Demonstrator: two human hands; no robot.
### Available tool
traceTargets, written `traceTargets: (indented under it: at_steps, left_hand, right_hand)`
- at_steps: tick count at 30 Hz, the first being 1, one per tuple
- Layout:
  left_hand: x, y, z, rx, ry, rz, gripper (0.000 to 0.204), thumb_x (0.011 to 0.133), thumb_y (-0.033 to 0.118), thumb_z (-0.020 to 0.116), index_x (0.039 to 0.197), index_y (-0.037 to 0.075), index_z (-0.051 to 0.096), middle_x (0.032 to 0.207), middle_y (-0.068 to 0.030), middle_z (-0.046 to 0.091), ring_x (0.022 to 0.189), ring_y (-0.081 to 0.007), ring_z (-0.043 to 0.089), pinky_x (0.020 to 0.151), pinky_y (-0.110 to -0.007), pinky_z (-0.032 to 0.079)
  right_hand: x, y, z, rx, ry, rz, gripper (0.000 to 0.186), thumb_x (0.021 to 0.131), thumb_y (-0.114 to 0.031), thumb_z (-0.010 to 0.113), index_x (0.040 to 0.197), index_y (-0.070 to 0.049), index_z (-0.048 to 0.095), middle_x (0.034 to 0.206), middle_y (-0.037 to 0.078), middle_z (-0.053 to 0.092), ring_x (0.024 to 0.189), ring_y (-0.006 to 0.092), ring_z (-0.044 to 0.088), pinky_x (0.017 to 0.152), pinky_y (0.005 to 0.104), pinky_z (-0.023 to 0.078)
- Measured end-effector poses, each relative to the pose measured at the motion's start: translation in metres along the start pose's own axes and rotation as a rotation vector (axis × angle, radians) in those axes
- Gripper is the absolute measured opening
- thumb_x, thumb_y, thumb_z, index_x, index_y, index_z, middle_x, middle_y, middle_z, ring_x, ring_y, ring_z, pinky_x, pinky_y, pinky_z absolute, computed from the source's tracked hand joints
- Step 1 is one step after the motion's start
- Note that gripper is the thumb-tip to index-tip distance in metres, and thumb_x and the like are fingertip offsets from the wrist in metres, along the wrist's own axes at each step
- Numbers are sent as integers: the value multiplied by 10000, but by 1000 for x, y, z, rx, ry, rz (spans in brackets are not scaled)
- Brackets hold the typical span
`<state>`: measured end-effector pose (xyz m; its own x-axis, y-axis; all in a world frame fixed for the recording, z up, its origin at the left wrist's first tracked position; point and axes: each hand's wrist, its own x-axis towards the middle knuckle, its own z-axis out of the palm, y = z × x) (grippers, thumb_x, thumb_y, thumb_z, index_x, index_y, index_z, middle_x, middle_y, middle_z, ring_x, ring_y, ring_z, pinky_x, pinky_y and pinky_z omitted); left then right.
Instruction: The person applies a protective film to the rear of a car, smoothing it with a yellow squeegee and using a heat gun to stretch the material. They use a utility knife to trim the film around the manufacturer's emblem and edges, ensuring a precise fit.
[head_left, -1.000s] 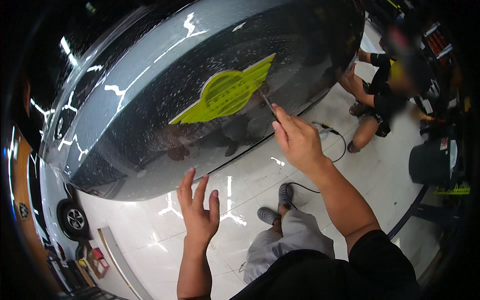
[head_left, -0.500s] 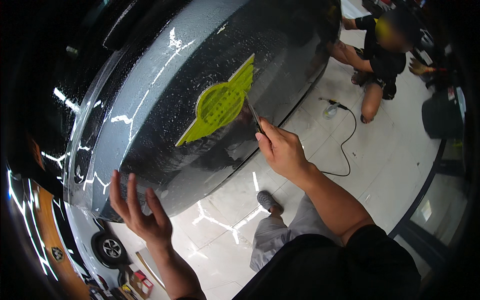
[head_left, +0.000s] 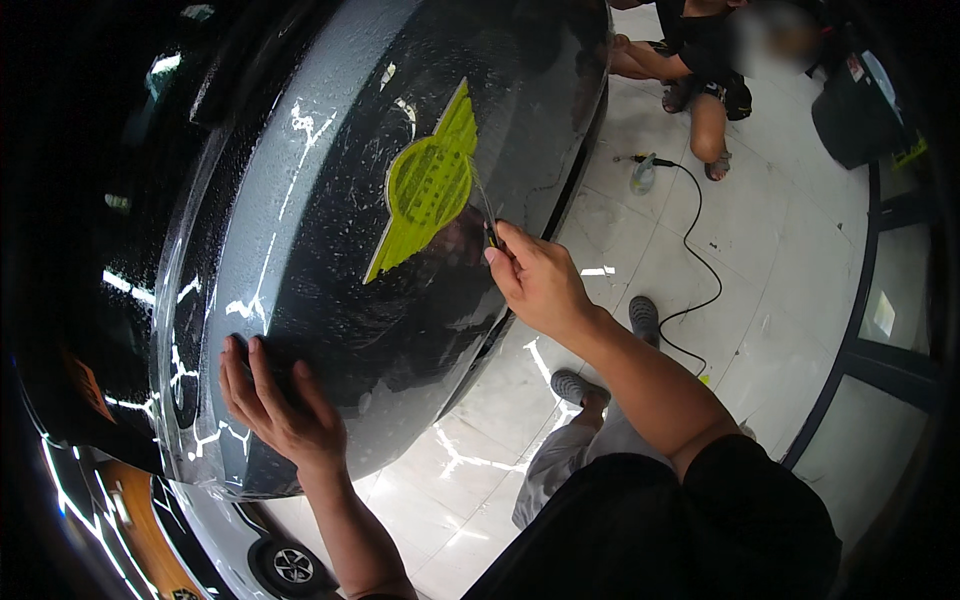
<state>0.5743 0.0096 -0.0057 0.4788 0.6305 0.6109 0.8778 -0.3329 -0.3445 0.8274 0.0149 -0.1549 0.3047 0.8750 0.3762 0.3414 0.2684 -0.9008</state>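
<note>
My right hand (head_left: 545,278) grips a slim cutter knife (head_left: 491,232) with a dark handle and a long thin metal blade. Its tip reaches the right edge of a winged emblem (head_left: 428,182) covered in yellow-green, with a round middle. Whether the tip touches the emblem I cannot tell. The emblem sits on the dark, wet, glossy panel (head_left: 400,340) of a car, which is speckled with droplets. My left hand (head_left: 285,405) is open at the panel's lower left, fingers apart and apparently resting on the surface. Clear film (head_left: 185,460) hangs past the panel's edge near it.
Another person (head_left: 690,60) crouches at the upper right, hands at the car's far end. On the tiled floor lie a clear spray bottle (head_left: 643,175) and a black cable (head_left: 716,270). A dark bin (head_left: 852,125) stands farther right. A white car (head_left: 215,530) is at the lower left.
My left hand has come down from above the panel's edge onto its surface. The view has shifted, and the knife remains beside the emblem's right edge in my right hand.
</note>
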Motion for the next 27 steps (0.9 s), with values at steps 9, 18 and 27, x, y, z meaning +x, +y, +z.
traceTargets:
  at_steps: [9,18,27]
  left_hand:
    - [0,-1,2,-19,36,29,427,930,143,572,1342,48,511,1392,-175,484,1303,-365,430,1072,-488,334]
    - [0,-2,3,-5,55,54,419,939,176,565,1337,53,518,1390,-170,488,1294,-367,435,1072,-495,339]
    - [-2,-3,5,-37,60,38,437,935,231,559,1334,57,529,1387,-180,494,1300,-368,439,1098,-504,271]
  right_hand:
    - [-7,-13,11,71,11,83,122,899,-79,580,947,25,539,724,212,594,630,366,620,549,434,457]
    - [-16,-26,22,205,-30,241,126,931,-101,586,924,12,530,602,70,583,563,151,652,485,292,471]
    - [-14,-57,19,419,-164,502,153,956,-131,563,918,6,508,724,68,617,600,131,662,460,254,479]
